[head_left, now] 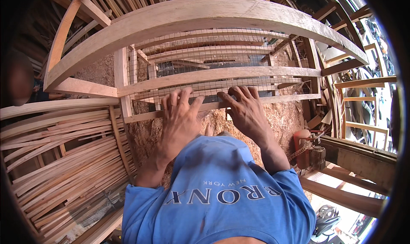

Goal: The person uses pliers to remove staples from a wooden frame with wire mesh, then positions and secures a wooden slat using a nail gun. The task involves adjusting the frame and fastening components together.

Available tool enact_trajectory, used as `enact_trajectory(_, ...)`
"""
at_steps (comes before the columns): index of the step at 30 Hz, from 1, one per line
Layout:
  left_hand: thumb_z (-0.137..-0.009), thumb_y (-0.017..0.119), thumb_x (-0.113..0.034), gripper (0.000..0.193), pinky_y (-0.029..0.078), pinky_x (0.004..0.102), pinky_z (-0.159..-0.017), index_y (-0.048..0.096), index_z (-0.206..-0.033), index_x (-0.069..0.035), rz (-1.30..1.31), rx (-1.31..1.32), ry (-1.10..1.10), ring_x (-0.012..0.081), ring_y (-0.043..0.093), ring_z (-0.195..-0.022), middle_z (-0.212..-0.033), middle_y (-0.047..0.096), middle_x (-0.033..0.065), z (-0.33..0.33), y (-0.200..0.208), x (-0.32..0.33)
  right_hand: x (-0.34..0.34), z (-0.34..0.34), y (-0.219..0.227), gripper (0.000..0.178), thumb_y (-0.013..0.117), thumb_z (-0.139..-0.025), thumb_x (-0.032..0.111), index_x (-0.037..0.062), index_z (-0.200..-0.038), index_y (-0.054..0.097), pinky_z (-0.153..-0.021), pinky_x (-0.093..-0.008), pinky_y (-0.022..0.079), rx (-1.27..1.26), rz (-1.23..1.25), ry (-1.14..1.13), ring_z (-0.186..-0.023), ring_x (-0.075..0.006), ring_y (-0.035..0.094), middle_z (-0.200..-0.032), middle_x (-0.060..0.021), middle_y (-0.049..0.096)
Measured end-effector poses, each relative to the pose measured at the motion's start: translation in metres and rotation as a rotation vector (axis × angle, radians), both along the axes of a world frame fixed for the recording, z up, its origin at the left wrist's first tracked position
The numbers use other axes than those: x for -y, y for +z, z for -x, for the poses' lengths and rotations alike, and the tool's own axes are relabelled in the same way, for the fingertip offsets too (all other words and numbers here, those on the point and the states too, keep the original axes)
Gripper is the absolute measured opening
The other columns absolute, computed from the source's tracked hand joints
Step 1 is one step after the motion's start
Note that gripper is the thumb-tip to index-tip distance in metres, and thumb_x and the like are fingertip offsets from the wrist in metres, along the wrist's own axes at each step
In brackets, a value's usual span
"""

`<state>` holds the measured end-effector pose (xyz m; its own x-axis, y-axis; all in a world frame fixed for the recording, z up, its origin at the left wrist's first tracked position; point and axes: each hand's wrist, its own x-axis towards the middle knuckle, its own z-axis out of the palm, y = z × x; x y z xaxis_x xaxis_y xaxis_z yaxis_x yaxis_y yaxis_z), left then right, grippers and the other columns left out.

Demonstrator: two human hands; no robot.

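In front of me stands a large pale wooden frame with wire mesh stretched across it. My left hand is closed over the frame's near rail, its fingers bent at the mesh edge. To its right, my right hand grips the same rail in the same way, with its thumb turned toward the left hand. Both sets of fingertips are partly hidden beyond the rail and mesh. A broad wooden beam bows across the far side of the frame.
Stacked wooden strips fill the left side. Wood shavings cover the floor. At right are a red-orange cylinder with a chain, a heavy timber bench and more wooden frames. A person is at the far left.
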<state>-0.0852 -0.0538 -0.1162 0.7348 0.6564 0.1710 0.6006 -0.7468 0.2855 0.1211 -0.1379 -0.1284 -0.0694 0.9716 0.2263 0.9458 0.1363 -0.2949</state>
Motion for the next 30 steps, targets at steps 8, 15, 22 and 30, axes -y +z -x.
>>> enact_trajectory(8, -0.084, 0.072, -0.008, 0.047, 0.038, 0.0459, -0.104, 0.068, -0.131, -0.016, 0.126, -0.1, 0.029, 0.0291, 0.053, -0.113, -0.126, 0.058, 0.0092, 0.001, 0.012, -0.002, -0.006, -0.008, -0.004, 0.031, 0.061, -0.088, 0.012, 0.0127, -0.119, 0.065, -0.091, -0.042, 0.039, 0.016, -0.046, 0.045, -0.1, -0.027, 0.058, -0.102, -0.0087, 0.06)
enact_trajectory(15, -0.077, 0.063, 0.007, 0.052, 0.041, 0.0428, -0.093, 0.071, -0.124, -0.014, -0.093, -0.092, -0.073, 0.0259, 0.059, -0.104, -0.115, 0.064, 0.0093, 0.004, -0.001, -0.012, -0.006, -0.006, -0.003, 0.039, 0.063, -0.082, 0.011, 0.0145, -0.12, 0.066, -0.091, -0.0427, 0.039, 0.067, -0.018, 0.038, -0.101, -0.0235, 0.056, -0.101, -0.0057, 0.058)
enact_trajectory(22, -0.077, 0.068, 0.003, 0.045, 0.043, 0.0414, -0.084, 0.072, -0.119, -0.013, -0.161, -0.031, -0.091, 0.024, 0.063, -0.089, -0.112, 0.065, 0.01, 0.004, -0.018, -0.011, -0.005, -0.007, -0.007, 0.038, 0.062, -0.082, 0.013, 0.0132, -0.12, 0.065, -0.091, -0.0422, 0.039, 0.159, -0.055, 0.062, -0.1, -0.0218, 0.056, -0.102, -0.0053, 0.056)
enact_trajectory(30, -0.082, 0.062, 0.003, 0.039, 0.041, 0.0412, -0.076, 0.073, -0.116, -0.012, -0.235, 0.035, -0.129, 0.0223, 0.062, -0.082, -0.106, 0.067, 0.0122, 0.006, -0.03, -0.014, -0.006, -0.008, -0.008, 0.037, 0.061, -0.084, 0.016, 0.0118, -0.12, 0.066, -0.092, -0.0425, 0.039, 0.183, -0.06, 0.08, -0.101, -0.0207, 0.055, -0.102, -0.0055, 0.056)
